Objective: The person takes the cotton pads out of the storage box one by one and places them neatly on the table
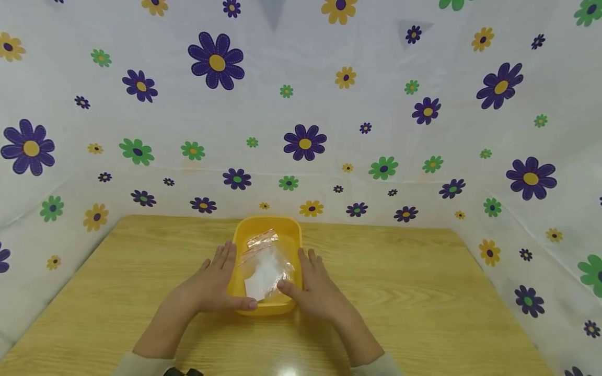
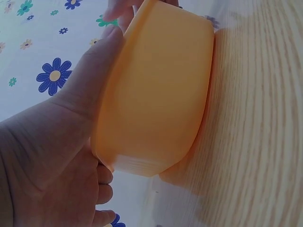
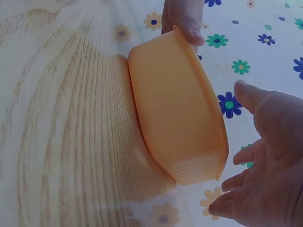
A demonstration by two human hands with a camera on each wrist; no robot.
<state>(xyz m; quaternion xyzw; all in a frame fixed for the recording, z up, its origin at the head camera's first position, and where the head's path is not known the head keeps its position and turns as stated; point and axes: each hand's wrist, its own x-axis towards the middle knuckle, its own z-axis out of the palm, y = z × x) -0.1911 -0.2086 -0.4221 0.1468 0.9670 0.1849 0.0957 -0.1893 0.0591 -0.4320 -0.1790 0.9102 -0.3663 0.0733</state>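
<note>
A yellow plastic tub (image 1: pixel 267 309) stands on the wooden table, with clear zip bags (image 1: pixel 265 269) holding something white inside it. My left hand (image 1: pixel 213 284) lies at its left side, fingers fairly straight along the wall. The left thumb extends along the near rim, as the left wrist view also shows beside the tub (image 2: pixel 156 90). On the other side is my right hand (image 1: pixel 316 290), its thumb raised over the near right corner. The right wrist view shows a gap between that hand (image 3: pixel 270 165), fingers spread, and the tub (image 3: pixel 175 113).
The wooden table (image 1: pixel 400 292) extends to both sides of the tub. White sheeting (image 1: pixel 320 104) printed with purple, green and yellow flowers rises behind the table and along its sides. A small dark object (image 1: pixel 183 372) shows at the bottom edge, beside the left sleeve.
</note>
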